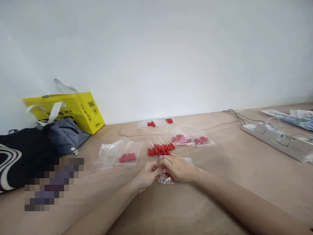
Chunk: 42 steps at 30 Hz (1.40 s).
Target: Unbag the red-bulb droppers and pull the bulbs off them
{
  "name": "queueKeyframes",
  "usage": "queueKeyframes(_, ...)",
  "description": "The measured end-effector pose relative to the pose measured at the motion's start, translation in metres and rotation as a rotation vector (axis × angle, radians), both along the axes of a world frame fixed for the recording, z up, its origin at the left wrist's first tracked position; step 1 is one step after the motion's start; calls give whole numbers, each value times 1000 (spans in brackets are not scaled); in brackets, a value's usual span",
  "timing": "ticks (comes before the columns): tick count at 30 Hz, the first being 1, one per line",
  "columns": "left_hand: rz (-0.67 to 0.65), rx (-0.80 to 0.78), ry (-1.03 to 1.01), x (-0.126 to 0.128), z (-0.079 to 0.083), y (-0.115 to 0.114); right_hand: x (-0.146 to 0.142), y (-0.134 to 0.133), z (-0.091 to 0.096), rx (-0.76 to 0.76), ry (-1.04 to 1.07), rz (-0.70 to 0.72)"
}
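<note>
My left hand (pixel 147 174) and my right hand (pixel 178 168) meet at the table's middle, both closed on a small clear plastic bag (pixel 165 178) with red-tipped pieces inside. Just beyond my fingers lies a loose row of red-capped clear droppers (pixel 160 147). A filled bag with red caps (pixel 128 157) lies to the left beside an empty clear bag (pixel 109 156). Two more filled bags (pixel 180 137) (pixel 201 139) lie to the right of the row.
A yellow shopping bag (pixel 73 109), a striped pouch (pixel 65 133) and a dark bag (pixel 22 156) stand at the left by the wall. A white power strip (pixel 278 140) with plugs and papers (pixel 293 117) sit at the right. Another clear bag with red caps (pixel 158 123) lies near the wall.
</note>
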<state>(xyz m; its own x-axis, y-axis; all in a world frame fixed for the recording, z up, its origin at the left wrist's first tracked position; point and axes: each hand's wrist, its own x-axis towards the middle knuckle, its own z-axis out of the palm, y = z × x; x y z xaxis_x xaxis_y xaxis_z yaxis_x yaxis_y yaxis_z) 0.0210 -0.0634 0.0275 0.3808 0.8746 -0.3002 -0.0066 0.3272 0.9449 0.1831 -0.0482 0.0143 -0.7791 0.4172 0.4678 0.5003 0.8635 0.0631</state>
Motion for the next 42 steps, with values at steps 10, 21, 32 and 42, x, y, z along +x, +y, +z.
queueKeyframes(10, 7, 144, 123, -3, -6, 1, 7, 9, 2, -154, 277, 158)
queueKeyframes(21, 47, 47, 43, -1, -2, -1, 3, 8, -4, -5, 166, 40)
queueKeyframes(32, 82, 73, 16, -1, 0, -1, 9, 14, 12, -431, 291, 190)
queueKeyframes(42, 32, 91, 53, -6, 1, -3, 4, 39, 32, -739, 155, 401)
